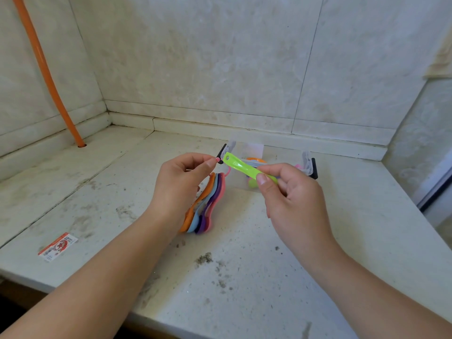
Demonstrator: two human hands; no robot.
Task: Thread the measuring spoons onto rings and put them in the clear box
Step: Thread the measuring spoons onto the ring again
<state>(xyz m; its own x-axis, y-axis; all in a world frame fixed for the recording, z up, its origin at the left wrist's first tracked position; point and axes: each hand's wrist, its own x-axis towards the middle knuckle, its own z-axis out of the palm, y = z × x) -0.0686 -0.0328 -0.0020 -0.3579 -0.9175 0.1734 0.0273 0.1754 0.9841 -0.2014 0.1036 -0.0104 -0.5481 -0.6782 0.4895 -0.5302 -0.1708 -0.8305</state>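
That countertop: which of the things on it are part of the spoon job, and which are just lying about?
Part of the job:
- green spoon, pinched in the right hand
- pink ring, its end pinched by the left hand
- bundle of spoons hanging on that ring
- clear box, with more spoons inside

Lying about:
- small printed packet
- orange pipe in the corner

Ring [226,171]: only a short pink arc and its tip show; the rest lies behind the left hand [182,184]. Hung spoons [208,204]: upper handles covered by that hand, holes not visible. Green spoon [244,166]: bowel end concealed by the right hand [293,194]. Box [307,162]: contents partly screened by both hands, count indeterminate. Label [58,247]: print too small to read. Both forearms cut off at the lower edge.
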